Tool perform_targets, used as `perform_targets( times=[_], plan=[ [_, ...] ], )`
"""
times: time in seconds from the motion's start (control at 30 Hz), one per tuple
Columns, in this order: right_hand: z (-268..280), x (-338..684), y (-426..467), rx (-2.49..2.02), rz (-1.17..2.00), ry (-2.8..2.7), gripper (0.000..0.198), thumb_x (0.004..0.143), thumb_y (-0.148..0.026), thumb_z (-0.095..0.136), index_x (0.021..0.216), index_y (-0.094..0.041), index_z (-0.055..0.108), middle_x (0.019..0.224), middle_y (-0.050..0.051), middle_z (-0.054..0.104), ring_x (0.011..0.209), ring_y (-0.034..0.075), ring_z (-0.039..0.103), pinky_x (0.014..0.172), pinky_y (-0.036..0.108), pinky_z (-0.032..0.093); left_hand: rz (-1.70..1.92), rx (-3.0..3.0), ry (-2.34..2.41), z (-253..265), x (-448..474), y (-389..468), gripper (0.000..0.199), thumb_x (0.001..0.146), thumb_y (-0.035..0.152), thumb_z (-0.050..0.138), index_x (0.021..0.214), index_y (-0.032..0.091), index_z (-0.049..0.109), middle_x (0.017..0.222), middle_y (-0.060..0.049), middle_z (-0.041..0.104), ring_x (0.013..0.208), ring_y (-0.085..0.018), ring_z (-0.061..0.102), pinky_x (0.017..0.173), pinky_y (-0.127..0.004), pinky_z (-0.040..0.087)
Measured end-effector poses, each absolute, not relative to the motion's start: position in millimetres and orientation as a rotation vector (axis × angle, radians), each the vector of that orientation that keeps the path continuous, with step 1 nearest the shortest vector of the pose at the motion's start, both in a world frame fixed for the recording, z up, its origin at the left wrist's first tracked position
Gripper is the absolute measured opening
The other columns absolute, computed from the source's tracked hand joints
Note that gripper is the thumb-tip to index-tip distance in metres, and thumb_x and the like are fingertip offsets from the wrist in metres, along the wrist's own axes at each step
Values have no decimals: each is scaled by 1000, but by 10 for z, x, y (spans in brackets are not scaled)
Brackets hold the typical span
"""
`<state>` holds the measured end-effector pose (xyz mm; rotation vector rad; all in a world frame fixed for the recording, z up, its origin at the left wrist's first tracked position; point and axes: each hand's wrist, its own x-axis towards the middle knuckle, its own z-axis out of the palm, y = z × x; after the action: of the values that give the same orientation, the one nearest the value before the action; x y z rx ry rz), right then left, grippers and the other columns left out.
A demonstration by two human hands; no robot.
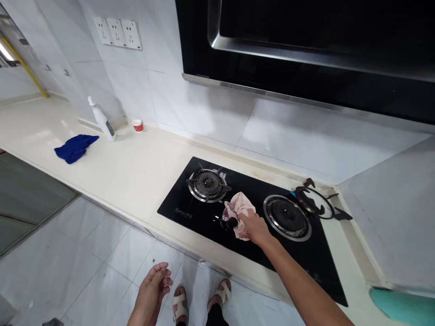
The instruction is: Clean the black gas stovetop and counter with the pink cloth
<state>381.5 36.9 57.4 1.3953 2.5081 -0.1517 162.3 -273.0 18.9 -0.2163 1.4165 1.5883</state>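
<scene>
The right hand (252, 225) presses a pale pink cloth (242, 203) onto the black cooktop (200, 219), its fingers closed on the bunched fabric. The cloth lies between the two burners, right beside a black knob (232, 222); whether the fingers also touch the knob cannot be told. The left hand (151, 290) hangs over the floor (115, 253) at the near side, well apart from the cooktop, its fingers loosely curled and partly open.

The left burner (208, 182) carries its pronged support, while the right burner (287, 216) lies bare. A dark ring-shaped pan support (321, 203) rests tilted at the cooktop's far right corner, beside that burner.

Farther left on the cream tabletop (136, 174), a dark blue cloth (75, 148) lies crumpled near a white spray bottle (102, 120). A small red and white cup (137, 125) stands just right of the bottle, by the wall. Three sockets (117, 32) are set in the wall above, and a black range hood (306, 54) hangs over the cooktop.
</scene>
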Motion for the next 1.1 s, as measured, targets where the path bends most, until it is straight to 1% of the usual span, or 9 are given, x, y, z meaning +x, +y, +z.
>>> perform_targets(
  times=[0.13,0.23,0.33,0.4,0.5,0.67,0.8,0.93,1.1],
  plan=[
    [511,3735,456,1505,-145,2458,62,71,-46,76,127,-34,55,136,11,42,114,32,49,89,44,38,1586,-222,1427,205,1649,-2674,50,49,38,83,90,18,63,71,1,63,58,-12,57,56,-24,41],
    [456,3729,623,1526,-173,2457,64,70,-47,76,129,-38,53,152,8,27,124,34,42,92,46,38,1590,-225,1421,218,1690,-2638,49,50,38,83,90,18,63,71,1,63,59,-12,57,56,-24,42],
    [428,3730,843,1539,-150,2502,56,77,-44,70,130,-37,53,161,4,15,137,35,29,98,50,34,1575,-246,1444,257,1753,-2600,49,49,37,83,90,17,63,70,1,63,58,-12,56,55,-24,41],
    [435,3751,992,1534,-80,2560,50,82,-41,65,130,-33,55,162,4,20,141,34,23,102,52,31,1561,-245,1460,289,1807,-2574,50,49,37,83,90,17,63,70,1,63,58,-12,56,56,-24,41],
    [483,3865,1141,1504,-11,2624,44,86,-36,60,129,-28,56,156,6,34,142,32,24,108,54,25,1540,-228,1468,318,1886,-2543,51,50,37,84,91,17,62,71,1,64,59,-11,57,57,-24,42],
    [529,4314,968,1398,10,2660,50,81,-25,61,131,-23,58,145,7,50,143,32,23,116,50,12,1519,-204,1450,302,1961,-2525,52,50,38,85,92,18,61,70,3,63,58,-10,56,55,-23,41],
    [411,4722,536,1301,29,2706,54,79,-26,62,133,-21,57,137,9,55,134,33,35,111,46,23,1506,-178,1431,311,1985,-2504,52,50,38,85,92,18,61,72,2,63,59,-11,56,57,-24,42],
    [252,4878,25,1434,21,2674,37,83,-33,59,116,-19,67,125,14,59,111,32,51,98,44,36,1467,-72,1386,325,2018,-2463,47,54,40,83,91,18,62,73,1,62,58,-12,56,55,-24,41],
    [108,4540,-625,1529,-103,2733,30,81,-34,61,105,-20,69,121,16,59,110,37,51,94,51,39,1312,105,1408,252,2077,-2393,45,59,45,81,92,18,67,84,-4,67,69,-16,62,62,-27,44]
  ],
)
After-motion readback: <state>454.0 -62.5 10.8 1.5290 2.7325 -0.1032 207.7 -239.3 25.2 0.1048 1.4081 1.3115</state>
